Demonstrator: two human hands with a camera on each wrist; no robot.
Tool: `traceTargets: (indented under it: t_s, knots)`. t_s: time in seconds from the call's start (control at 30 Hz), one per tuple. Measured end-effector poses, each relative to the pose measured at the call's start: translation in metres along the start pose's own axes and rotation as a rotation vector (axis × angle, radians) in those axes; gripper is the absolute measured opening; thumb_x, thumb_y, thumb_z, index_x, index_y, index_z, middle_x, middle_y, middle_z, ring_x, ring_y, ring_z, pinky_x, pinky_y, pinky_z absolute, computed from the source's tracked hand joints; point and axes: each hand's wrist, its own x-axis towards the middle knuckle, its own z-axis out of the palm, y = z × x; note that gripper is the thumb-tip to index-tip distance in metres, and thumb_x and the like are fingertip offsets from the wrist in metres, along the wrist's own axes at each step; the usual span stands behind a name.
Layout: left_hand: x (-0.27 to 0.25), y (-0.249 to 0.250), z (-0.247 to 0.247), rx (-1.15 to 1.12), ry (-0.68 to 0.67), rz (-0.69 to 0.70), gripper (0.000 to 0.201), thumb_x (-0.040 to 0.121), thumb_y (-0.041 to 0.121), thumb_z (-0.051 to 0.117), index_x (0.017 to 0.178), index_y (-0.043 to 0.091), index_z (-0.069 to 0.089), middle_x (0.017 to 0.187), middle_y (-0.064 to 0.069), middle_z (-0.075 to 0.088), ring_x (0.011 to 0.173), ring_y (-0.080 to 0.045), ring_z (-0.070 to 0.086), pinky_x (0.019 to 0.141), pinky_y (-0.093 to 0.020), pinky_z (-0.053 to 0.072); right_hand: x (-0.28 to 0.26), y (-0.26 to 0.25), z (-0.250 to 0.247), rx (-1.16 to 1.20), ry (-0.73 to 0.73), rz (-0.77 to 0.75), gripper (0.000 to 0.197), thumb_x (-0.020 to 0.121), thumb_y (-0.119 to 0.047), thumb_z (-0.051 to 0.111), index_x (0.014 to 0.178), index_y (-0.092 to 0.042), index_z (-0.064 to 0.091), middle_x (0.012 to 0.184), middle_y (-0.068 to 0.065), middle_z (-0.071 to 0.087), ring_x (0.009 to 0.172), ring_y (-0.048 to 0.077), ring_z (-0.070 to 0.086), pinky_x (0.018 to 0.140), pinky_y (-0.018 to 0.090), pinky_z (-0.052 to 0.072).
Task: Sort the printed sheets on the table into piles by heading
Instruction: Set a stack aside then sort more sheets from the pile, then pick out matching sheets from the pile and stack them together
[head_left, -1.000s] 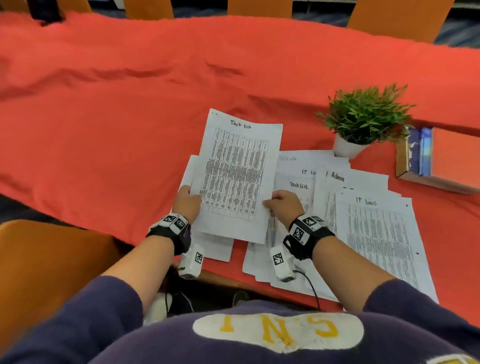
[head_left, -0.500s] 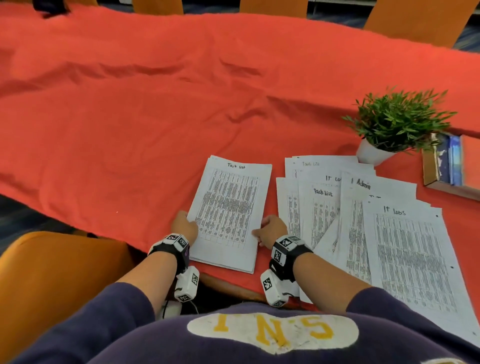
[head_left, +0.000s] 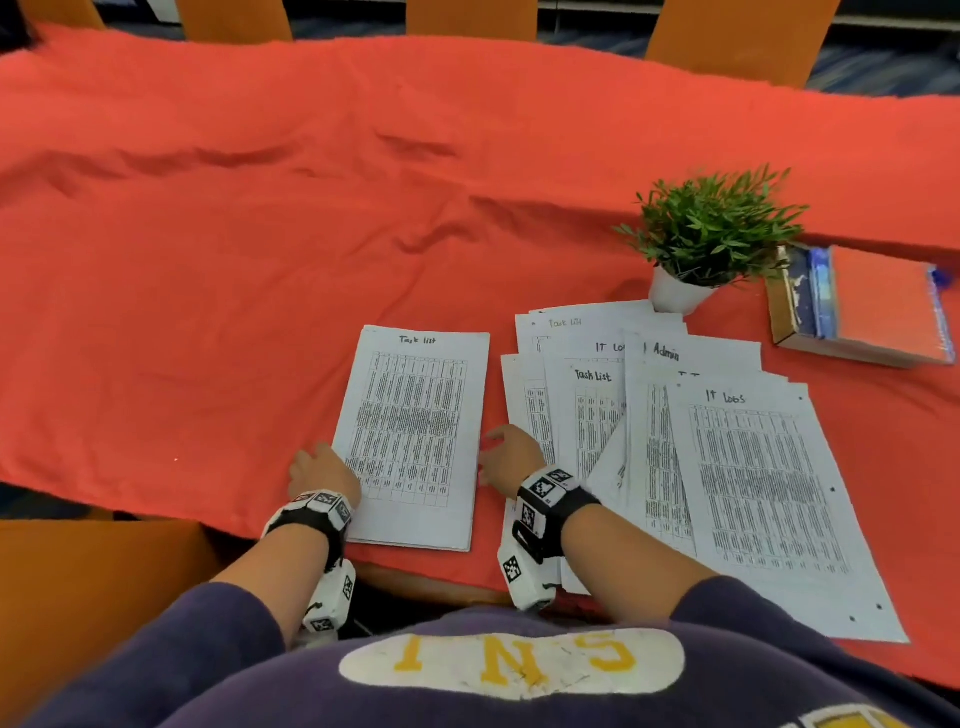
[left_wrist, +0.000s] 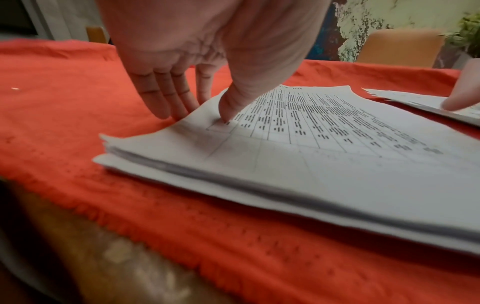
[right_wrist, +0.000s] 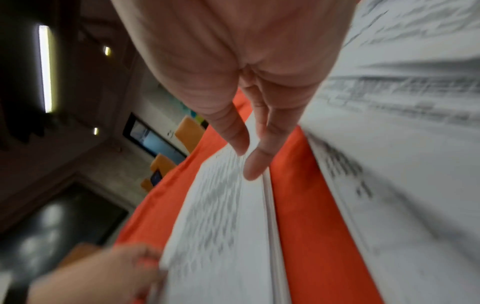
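Observation:
A squared-up pile of sheets headed "Task list" (head_left: 415, 436) lies on the red tablecloth (head_left: 208, 260) near the front edge. My left hand (head_left: 317, 460) is at its left edge; in the left wrist view the thumb (left_wrist: 228, 111) presses on the top sheet (left_wrist: 324, 139) while the straight fingers (left_wrist: 166, 98) stand against the edge. My right hand (head_left: 498, 452) touches the pile's right edge with straight fingers (right_wrist: 255, 166). To the right lies a loose spread of sheets (head_left: 753, 467) with the headings "Task List", "IT Logs" and "Admin" showing.
A small potted plant (head_left: 711, 228) stands behind the spread. Right of it is an open box holding an orange notebook (head_left: 878, 306). Orange chairs (head_left: 727, 36) line the far side, and another chair (head_left: 93, 597) is at my left.
The Task list sheets, held up in both hands a second ago, now lie flat on the cloth left of the spread. Both hands have come to rest at the pile's side edges.

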Motion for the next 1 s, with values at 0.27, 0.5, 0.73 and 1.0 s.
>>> traceTargets:
  t_s: [0.27, 0.5, 0.73, 1.0]
  knots:
    - [-0.038, 0.086, -0.001, -0.131, 0.094, 0.174, 0.053, 0.082, 0.013, 0.057, 0.132, 0.007, 0.045, 0.137, -0.016, 0.036, 0.124, -0.034, 0.040, 0.104, -0.043, 0.036, -0.025, 0.098, -0.181, 0.104, 0.447, 0.167, 0.030, 0.085, -0.016, 0.065, 0.113, -0.009, 0.059, 0.106, 0.012, 0.063, 0.091, 0.028, 0.062, 0.082, 0.038, 0.051]
    - [-0.138, 0.208, 0.052, -0.200, -0.173, 0.638, 0.024, 0.090, 0.023, 0.055, 0.113, 0.014, 0.059, 0.124, -0.010, 0.048, 0.111, -0.026, 0.052, 0.098, -0.032, 0.043, -0.075, 0.211, -0.288, -0.205, 0.599, 0.578, 0.074, 0.072, -0.036, 0.079, 0.131, -0.007, 0.046, 0.138, 0.021, 0.038, 0.131, 0.039, 0.034, 0.099, 0.047, 0.041]
    - [-0.201, 0.269, 0.103, -0.167, -0.273, 0.601, 0.050, 0.089, 0.030, 0.062, 0.130, 0.008, 0.045, 0.130, -0.012, 0.042, 0.120, -0.026, 0.046, 0.102, -0.035, 0.040, -0.077, 0.235, -0.314, -0.163, 0.441, 0.520, 0.071, 0.073, -0.031, 0.080, 0.129, -0.006, 0.044, 0.127, 0.014, 0.055, 0.120, 0.034, 0.051, 0.094, 0.042, 0.049]
    - [-0.207, 0.285, 0.124, -0.268, -0.167, 0.399, 0.058, 0.079, 0.020, 0.075, 0.126, 0.006, 0.043, 0.125, -0.012, 0.049, 0.115, -0.028, 0.051, 0.095, -0.036, 0.044, -0.080, 0.245, -0.348, 0.015, 0.434, 0.427, 0.077, 0.074, -0.003, 0.078, 0.136, -0.003, 0.031, 0.134, 0.020, 0.047, 0.121, 0.035, 0.050, 0.090, 0.035, 0.045]
